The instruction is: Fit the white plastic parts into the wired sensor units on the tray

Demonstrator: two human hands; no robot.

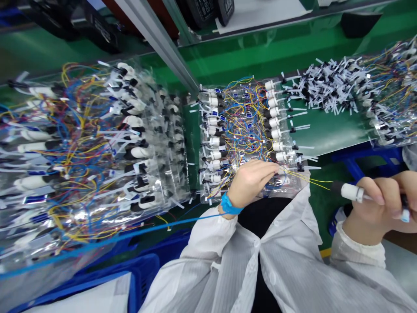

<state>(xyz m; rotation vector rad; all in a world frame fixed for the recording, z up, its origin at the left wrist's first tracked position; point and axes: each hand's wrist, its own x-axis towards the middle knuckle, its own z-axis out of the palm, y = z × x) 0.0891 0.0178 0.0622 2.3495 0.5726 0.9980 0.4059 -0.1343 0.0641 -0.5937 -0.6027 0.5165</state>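
My left hand (252, 180) lies on the near edge of a clear plastic tray (246, 134) packed with small white-and-black wired parts and blue, yellow and red wires. Its fingers curl down onto the parts at the tray's right corner. A blue strap (230, 205) circles that wrist, with a blue cord trailing left. My right hand (381, 202) is closed round a white cylindrical part (351, 191) whose yellow wires run back toward the tray.
A larger stack of clear trays (87, 152) with the same wired parts fills the left. A heap of white-and-black parts (329, 87) and another tray (391, 95) lie on the green belt (325, 130) at right. Blue crates (137, 269) stand below.
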